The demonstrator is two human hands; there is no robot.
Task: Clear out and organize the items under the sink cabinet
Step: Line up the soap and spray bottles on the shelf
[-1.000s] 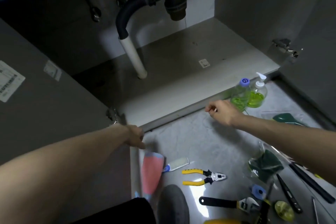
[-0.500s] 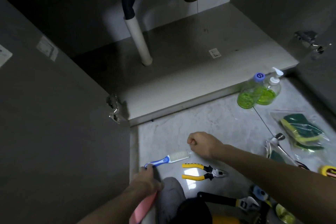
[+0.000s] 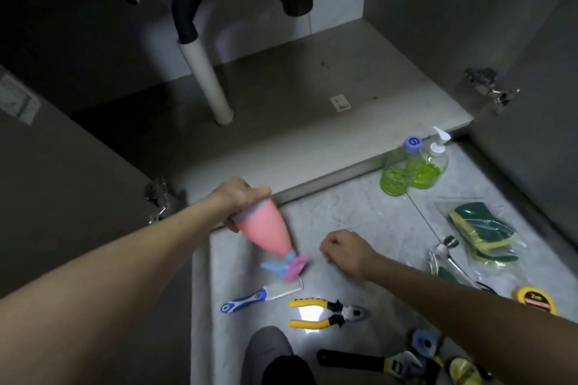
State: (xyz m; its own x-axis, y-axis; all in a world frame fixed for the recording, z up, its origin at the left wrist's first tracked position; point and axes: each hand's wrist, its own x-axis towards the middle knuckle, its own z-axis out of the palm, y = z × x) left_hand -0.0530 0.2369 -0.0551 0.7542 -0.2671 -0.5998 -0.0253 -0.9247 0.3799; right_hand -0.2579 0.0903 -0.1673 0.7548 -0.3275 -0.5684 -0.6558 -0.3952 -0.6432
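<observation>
My left hand grips a pink cloth with a blue edge, holding it above the floor at the cabinet's front lip. The cloth hangs down toward a blue and white brush lying on the marble floor. My right hand is a loose fist just right of the cloth, holding nothing. The cabinet floor under the sink is bare apart from a white drain pipe.
On the floor lie yellow pliers, an adjustable wrench, two green soap bottles, bagged sponges, a yellow tape measure and other small tools at the right. An open door stands at the left. My knee is at the bottom.
My left hand has lifted the pink cloth from beside my knee up toward the cabinet lip. My right fist has stayed near the brush. The view has shifted slightly.
</observation>
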